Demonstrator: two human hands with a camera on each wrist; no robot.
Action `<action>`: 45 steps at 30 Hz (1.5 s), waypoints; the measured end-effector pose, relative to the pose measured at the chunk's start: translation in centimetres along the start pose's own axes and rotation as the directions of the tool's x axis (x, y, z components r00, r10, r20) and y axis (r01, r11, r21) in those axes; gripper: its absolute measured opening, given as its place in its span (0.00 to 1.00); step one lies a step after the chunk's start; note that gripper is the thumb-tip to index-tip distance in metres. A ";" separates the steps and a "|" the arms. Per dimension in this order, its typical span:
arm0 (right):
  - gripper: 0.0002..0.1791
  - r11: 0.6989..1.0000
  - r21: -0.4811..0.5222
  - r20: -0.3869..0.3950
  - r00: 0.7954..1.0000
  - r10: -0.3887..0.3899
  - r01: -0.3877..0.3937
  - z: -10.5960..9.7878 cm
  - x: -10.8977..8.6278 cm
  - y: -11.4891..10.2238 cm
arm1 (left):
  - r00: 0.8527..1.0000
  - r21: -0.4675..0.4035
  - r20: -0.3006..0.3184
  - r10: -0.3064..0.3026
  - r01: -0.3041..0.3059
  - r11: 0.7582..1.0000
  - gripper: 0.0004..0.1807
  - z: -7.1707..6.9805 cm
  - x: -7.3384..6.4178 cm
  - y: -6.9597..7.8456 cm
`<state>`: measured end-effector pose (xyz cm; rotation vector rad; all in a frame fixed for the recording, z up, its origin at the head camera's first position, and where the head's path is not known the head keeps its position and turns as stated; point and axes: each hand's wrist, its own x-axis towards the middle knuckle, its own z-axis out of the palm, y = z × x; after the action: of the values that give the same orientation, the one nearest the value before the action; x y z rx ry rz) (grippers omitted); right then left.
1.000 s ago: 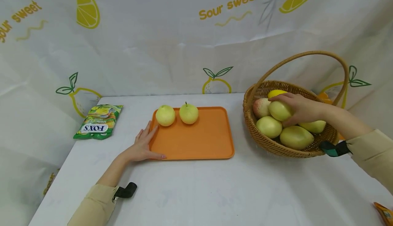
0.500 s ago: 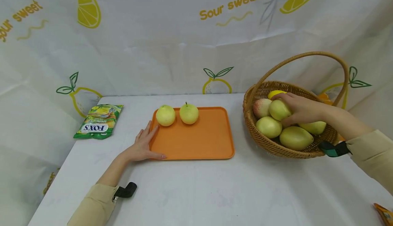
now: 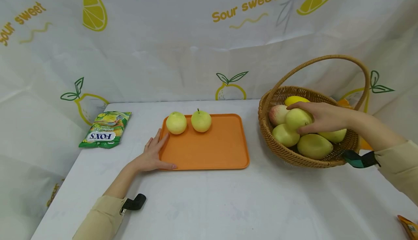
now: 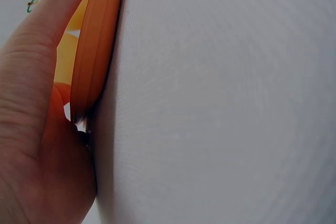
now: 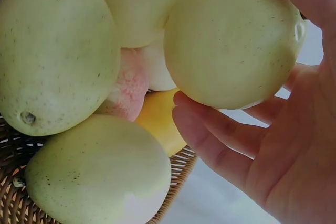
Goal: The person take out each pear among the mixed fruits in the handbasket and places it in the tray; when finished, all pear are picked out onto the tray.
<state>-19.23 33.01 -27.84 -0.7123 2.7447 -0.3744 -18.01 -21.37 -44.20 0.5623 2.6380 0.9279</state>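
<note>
My right hand (image 3: 321,118) grips a round pale yellow-green pear (image 3: 298,119) over the wicker basket (image 3: 287,155). In the right wrist view, the thumb and fingers curl round this pear (image 5: 231,43). Beneath and beside it in the basket lie another pear (image 3: 285,135), a pink-flushed peach (image 3: 278,114), a yellow fruit (image 3: 296,99) and larger oval green fruits (image 3: 315,146). My left hand (image 3: 151,157) rests at the near left corner of the orange tray (image 3: 209,149), fingers spread along its left side and thumb at its front rim. Two pears (image 3: 176,123) sit at the tray's back left.
A green candy bag (image 3: 105,129) lies at the table's back left. The basket's tall arched handle (image 3: 339,56) rises behind my right hand. An orange packet (image 3: 408,225) shows at the front right edge. A printed curtain (image 3: 156,51) hangs behind the table.
My right hand stays over the basket; the pear in its grip has turned and shifted slightly, and more of the yellow fruit shows. The left hand and tray have not moved.
</note>
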 end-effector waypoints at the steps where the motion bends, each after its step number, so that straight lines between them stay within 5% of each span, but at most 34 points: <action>1: 0.39 1.000 0.006 0.002 1.000 0.001 -0.001 0.0 -0.1 -0.1 | 1.000 -0.001 0.000 0.000 0.000 1.000 0.67 0.0 0.0 0.0; 21: 0.35 0.994 0.110 -0.070 0.997 0.027 -0.019 1.0 -2.1 -3.3 | 1.000 0.003 -0.002 -0.001 0.001 1.000 0.68 0.0 -0.1 -0.2; 31: 0.37 0.963 0.231 -0.095 0.982 0.162 -0.137 1.9 -2.8 -5.2 | 1.000 -0.005 -0.001 -0.002 0.002 1.000 0.67 0.1 0.0 -0.1; 45: 0.35 0.895 0.446 -0.189 0.978 0.086 0.008 3.3 -1.7 -7.7 | 1.000 -0.004 0.002 -0.006 0.006 1.000 0.66 0.0 -0.1 -0.1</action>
<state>-13.41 26.77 -28.14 -0.5162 2.6924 -1.0793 -17.99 -21.45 -44.22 0.5542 2.6343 0.9300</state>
